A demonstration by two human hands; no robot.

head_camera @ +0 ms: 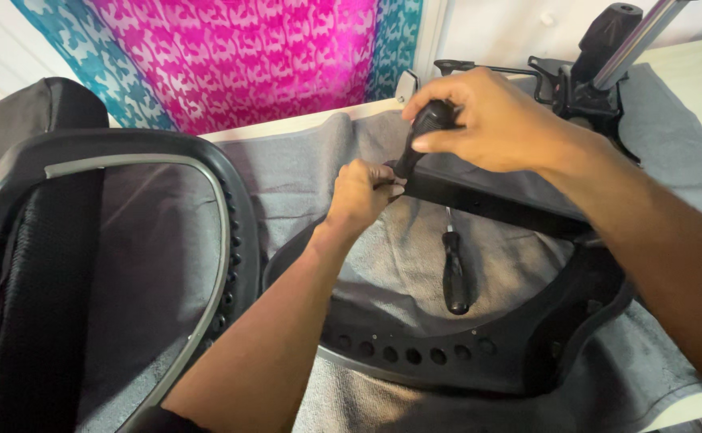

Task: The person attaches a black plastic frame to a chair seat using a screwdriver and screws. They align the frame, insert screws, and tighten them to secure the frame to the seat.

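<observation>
Your two hands meet at the near end of the flat black plastic crossbar (495,204) of the chair frame.

Your right hand (487,120) is closed around a black-handled tool (425,132), whose long axis slants down and left into the bar's end. Your left hand (359,196), curled shut just beneath, pinches that same spot. A second black-handled screwdriver (455,273) lies loose on the grey towel (399,273), pointing away from you, nearer your right arm.

A soft grey towel (303,172) of matt cloth covers the table. The chair frame (479,353) on it looks like matt black plastic, as does the screwdriver handle (455,277). At left, the backrest (138,265) carries fine grey mesh, and a glossy metal tube (636,40) shines far right.
</observation>
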